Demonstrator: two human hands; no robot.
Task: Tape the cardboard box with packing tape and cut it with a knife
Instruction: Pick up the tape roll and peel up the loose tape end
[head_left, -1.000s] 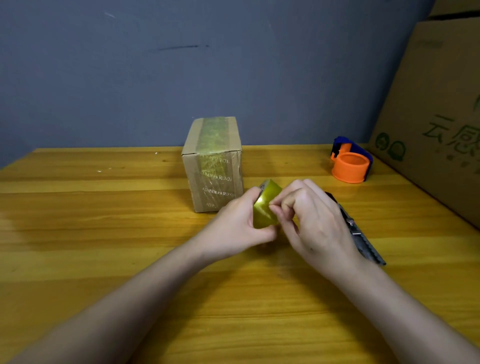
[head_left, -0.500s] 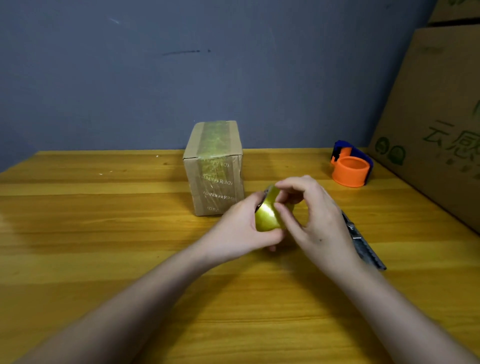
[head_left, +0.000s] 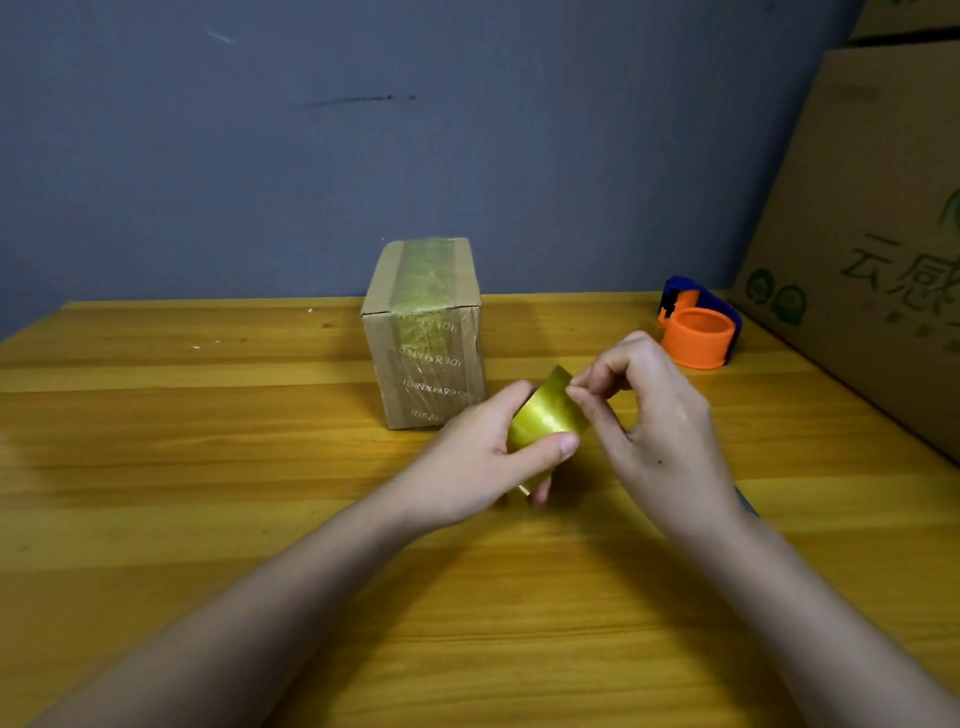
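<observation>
A small cardboard box (head_left: 426, 343) stands upright on the wooden table (head_left: 208, 467), with a strip of yellowish tape over its top and front face. Just right of it, above the table, my left hand (head_left: 483, 462) grips a roll of yellow packing tape (head_left: 545, 415). My right hand (head_left: 654, 415) pinches at the roll's upper right edge with thumb and fingertips. The knife lies under my right forearm; only a dark sliver (head_left: 748, 501) shows.
An orange and blue tape dispenser (head_left: 698, 332) sits at the back right of the table. A large printed cardboard carton (head_left: 872, 249) leans along the right edge. A grey wall closes the far side.
My right hand has shifted from covering the roll's front to its upper right edge, so more of the yellow tape surface shows. The view has tilted slightly; the box has stayed put.
</observation>
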